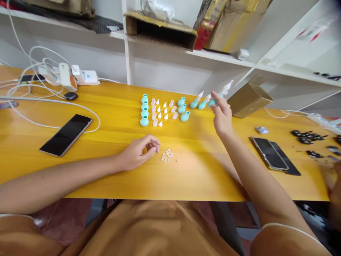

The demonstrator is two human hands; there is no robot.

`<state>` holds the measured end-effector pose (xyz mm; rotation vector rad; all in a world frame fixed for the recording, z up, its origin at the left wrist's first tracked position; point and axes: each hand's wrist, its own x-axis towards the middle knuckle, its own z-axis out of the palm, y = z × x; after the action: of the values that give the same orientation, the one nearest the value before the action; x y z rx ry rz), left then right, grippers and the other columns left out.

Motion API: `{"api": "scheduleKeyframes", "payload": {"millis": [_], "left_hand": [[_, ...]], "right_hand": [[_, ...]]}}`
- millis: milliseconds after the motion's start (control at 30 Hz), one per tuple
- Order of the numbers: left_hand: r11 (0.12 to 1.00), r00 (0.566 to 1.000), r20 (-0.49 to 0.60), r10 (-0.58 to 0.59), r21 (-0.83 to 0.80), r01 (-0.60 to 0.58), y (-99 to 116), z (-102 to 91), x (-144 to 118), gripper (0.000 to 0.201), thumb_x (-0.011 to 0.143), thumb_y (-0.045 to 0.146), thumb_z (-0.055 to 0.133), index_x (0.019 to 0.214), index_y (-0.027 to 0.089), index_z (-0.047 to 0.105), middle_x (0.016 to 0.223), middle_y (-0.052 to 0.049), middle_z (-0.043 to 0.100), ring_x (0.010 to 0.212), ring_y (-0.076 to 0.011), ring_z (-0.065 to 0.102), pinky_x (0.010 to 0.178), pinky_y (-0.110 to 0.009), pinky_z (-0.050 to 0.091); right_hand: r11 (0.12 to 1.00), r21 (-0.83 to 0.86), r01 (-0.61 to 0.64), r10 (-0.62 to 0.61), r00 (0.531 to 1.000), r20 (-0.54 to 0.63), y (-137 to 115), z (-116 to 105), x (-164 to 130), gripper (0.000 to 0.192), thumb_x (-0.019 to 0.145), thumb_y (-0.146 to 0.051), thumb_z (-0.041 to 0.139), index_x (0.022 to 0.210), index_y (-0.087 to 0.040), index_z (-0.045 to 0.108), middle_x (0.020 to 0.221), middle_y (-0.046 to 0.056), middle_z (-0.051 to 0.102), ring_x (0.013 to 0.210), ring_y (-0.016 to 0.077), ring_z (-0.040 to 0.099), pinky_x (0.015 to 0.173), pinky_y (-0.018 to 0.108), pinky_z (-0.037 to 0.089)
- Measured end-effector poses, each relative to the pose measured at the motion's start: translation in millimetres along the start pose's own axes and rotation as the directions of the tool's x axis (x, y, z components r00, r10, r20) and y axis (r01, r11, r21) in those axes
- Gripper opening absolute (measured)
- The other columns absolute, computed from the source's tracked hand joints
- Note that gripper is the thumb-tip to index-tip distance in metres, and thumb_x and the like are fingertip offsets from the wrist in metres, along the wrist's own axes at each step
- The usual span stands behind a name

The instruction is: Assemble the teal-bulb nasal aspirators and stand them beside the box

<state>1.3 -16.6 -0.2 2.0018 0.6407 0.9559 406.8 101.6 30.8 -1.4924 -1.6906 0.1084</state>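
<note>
My left hand (140,152) rests on the table, loosely curled with thumb and fingers apart and nothing visible in it. Beside its fingertips lies a loose cluster of small pale rings (167,155), one ring (177,160) apart. My right hand (222,113) is raised at the far end of a row of teal bulb aspirators with white tips (201,104). Its index finger is stretched out, and it partly hides a teal bulb and white tip (226,86) there. Teal bulbs without tips (144,121), (184,116) stand in two columns, with clear pink connectors (153,116) and small white tips (159,115) between them.
A phone (66,135) and white cables with chargers (68,76) lie left. To the right are an open cardboard box (250,97), another phone (269,153), a small packet (262,130) and black parts (306,137). White shelves (221,57) with boxes overhang the table's back.
</note>
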Motion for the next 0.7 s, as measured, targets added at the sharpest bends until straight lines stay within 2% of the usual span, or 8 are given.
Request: {"api": "scheduleKeyframes", "payload": {"millis": [67, 100, 233, 300, 400, 533, 600, 700], "left_hand": [[1.0, 1.0, 0.017, 0.013, 0.02, -0.013, 0.8, -0.3, 0.0, 0.013, 0.109, 0.023, 0.057, 0.121, 0.019, 0.061, 0.101, -0.004, 0.079, 0.086, -0.0155, 0.072, 0.083, -0.03, 0.058], [0.999, 0.999, 0.03, 0.017, 0.031, -0.018, 1.2, -0.5, 0.0, 0.013, 0.109, 0.024, 0.056, 0.12, 0.019, 0.061, 0.1, -0.004, 0.079, 0.086, -0.0158, 0.073, 0.082, -0.03, 0.058], [0.997, 0.996, 0.082, 0.028, 0.075, -0.034, 3.2, -0.9, 0.1, 0.011, 0.11, 0.024, 0.055, 0.117, 0.02, 0.062, 0.099, -0.004, 0.079, 0.085, -0.0158, 0.073, 0.08, -0.029, 0.058], [0.995, 0.995, 0.097, 0.036, 0.088, -0.045, 3.8, -0.9, 0.0, 0.012, 0.11, 0.023, 0.054, 0.117, 0.02, 0.063, 0.099, -0.004, 0.079, 0.084, -0.0154, 0.073, 0.079, -0.028, 0.058], [0.993, 0.992, 0.115, 0.047, 0.103, -0.059, 3.6, -0.7, -0.4, 0.013, 0.11, 0.022, 0.053, 0.118, 0.02, 0.063, 0.101, -0.004, 0.079, 0.084, -0.0151, 0.073, 0.078, -0.028, 0.057], [0.99, 0.989, 0.14, 0.048, 0.126, -0.065, 2.7, -0.7, -0.8, 0.013, 0.11, 0.023, 0.053, 0.118, 0.02, 0.063, 0.102, -0.005, 0.079, 0.085, -0.0156, 0.073, 0.079, -0.028, 0.058], [0.987, 0.986, 0.157, 0.053, 0.143, -0.076, 2.8, -1.0, -1.0, 0.014, 0.11, 0.022, 0.053, 0.118, 0.019, 0.063, 0.102, -0.005, 0.079, 0.086, -0.0156, 0.073, 0.08, -0.028, 0.058], [0.983, 0.982, 0.177, 0.063, 0.16, -0.092, 3.5, -1.9, -1.2, 0.015, 0.11, 0.02, 0.052, 0.119, 0.019, 0.063, 0.103, -0.005, 0.079, 0.087, -0.0153, 0.074, 0.081, -0.027, 0.058]], "right_hand": [[0.981, -0.126, -0.149, 0.141, 0.988, -0.07, 25.8, -4.2, 21.5, 0.065, 0.106, -0.046, 0.043, 0.17, -0.04, 0.051, 0.159, 0.006, 0.061, 0.155, 0.0356, 0.048, 0.137, 0.065, 0.026], [0.969, -0.154, -0.195, 0.183, 0.979, -0.089, 37.3, -5.5, 30.6, 0.069, 0.105, -0.045, 0.043, 0.173, -0.036, 0.047, 0.162, 0.009, 0.058, 0.156, 0.0375, 0.046, 0.137, 0.064, 0.026], [0.916, -0.244, -0.317, 0.301, 0.948, -0.102, 76.7, -2.0, 54.2, 0.087, 0.098, -0.046, 0.05, 0.179, -0.021, 0.034, 0.169, 0.021, 0.047, 0.158, 0.0457, 0.041, 0.137, 0.066, 0.026], [0.908, -0.277, -0.315, 0.31, 0.949, -0.062, 95.0, 4.6, 59.6, 0.093, 0.094, -0.048, 0.053, 0.179, -0.019, 0.032, 0.172, 0.023, 0.043, 0.161, 0.0488, 0.038, 0.135, 0.069, 0.026], [0.911, -0.335, -0.241, 0.278, 0.958, 0.068, 118.8, 17.0, 63.1, 0.1, 0.089, -0.052, 0.055, 0.18, -0.022, 0.027, 0.18, 0.023, 0.031, 0.167, 0.0504, 0.032, 0.133, 0.074, 0.029], [0.866, -0.436, -0.247, 0.355, 0.916, 0.187, 134.8, 31.2, 64.4, 0.114, 0.082, -0.049, 0.059, 0.184, -0.024, 0.014, 0.189, 0.023, 0.01, 0.174, 0.0511, 0.019, 0.13, 0.082, 0.025], [0.845, -0.483, -0.23, 0.368, 0.905, 0.214, 136.8, 35.4, 64.9, 0.112, 0.082, -0.048, 0.059, 0.184, -0.026, 0.016, 0.191, 0.021, 0.007, 0.176, 0.0493, 0.015, 0.13, 0.083, 0.023], [0.847, -0.502, -0.175, 0.336, 0.909, 0.249, 137.8, 37.4, 64.7, 0.103, 0.087, -0.05, 0.055, 0.183, -0.029, 0.022, 0.192, 0.017, 0.011, 0.177, 0.0464, 0.017, 0.131, 0.081, 0.024]]}}
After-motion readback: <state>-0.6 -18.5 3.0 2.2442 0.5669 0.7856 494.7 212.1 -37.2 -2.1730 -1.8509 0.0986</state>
